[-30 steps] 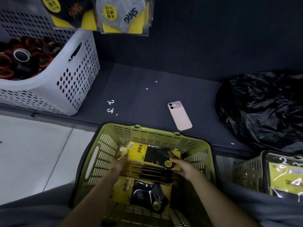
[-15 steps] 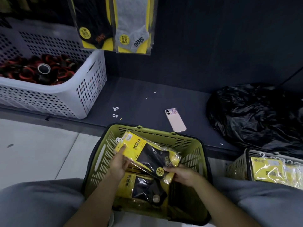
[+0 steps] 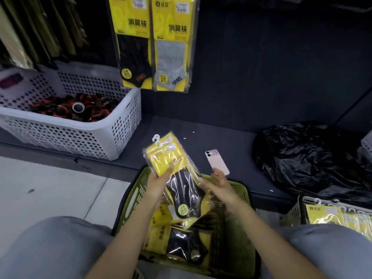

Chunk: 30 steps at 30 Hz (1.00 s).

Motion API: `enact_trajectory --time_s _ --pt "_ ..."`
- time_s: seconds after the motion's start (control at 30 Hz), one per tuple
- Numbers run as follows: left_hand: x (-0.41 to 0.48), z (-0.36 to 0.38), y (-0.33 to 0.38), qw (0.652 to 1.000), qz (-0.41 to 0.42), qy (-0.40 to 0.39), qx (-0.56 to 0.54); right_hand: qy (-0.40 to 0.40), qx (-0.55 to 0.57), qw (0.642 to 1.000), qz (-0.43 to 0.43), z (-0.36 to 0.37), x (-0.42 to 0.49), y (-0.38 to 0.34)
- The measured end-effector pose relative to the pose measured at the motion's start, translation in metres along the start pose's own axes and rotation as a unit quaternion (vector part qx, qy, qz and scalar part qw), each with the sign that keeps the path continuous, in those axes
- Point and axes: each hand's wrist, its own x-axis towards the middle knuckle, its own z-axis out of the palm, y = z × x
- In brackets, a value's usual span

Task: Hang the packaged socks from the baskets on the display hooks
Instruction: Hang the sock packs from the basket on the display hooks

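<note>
L hand (image 3: 161, 179) grips sock pack (image 3: 165, 155) over basket (image 3: 240, 190); R hand (image 3: 218, 183) relaxed beside it.

In the upper middle of the frame, two hanging packs each carry 消臭袜 in black on a yellow card: the black-sock pack (image 3: 133, 45) and the grey-sock pack (image 3: 173, 47). The grey sock's dark lettering hangs upside down and looks like SNRG. The white labels and round stickers on both packs, and on the held pack (image 3: 161, 158), are too small to read.
</note>
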Motion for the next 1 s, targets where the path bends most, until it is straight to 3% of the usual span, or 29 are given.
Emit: enact_trajectory --time_s 0.17,0.37,0.5,0.63,0.73,1.0 --pt "0.001 0.025 0.079 0.989 0.124 -0.054 0.052 0.018 0.050 0.976 -0.210 0.009 -0.001 -0.104" --pt "0.008 0.025 0.170 0.980 0.185 -0.064 0.036 0.062 0.098 0.941 -0.317 0.019 -0.012 -0.190" --pt "0.012 0.019 0.212 0.973 0.206 -0.097 0.028 0.081 0.117 0.928 -0.345 0.022 -0.010 -0.224" --pt "0.014 0.010 0.250 0.962 0.227 -0.116 0.097 0.062 0.148 0.934 -0.318 0.023 0.002 -0.248" --pt "0.022 0.001 0.268 0.956 0.249 -0.124 0.087 0.056 0.205 0.926 -0.313 0.025 0.013 -0.261" --pt "0.050 -0.040 0.290 0.931 0.361 0.012 0.058 0.123 0.201 0.908 -0.345 0.021 0.049 -0.308"
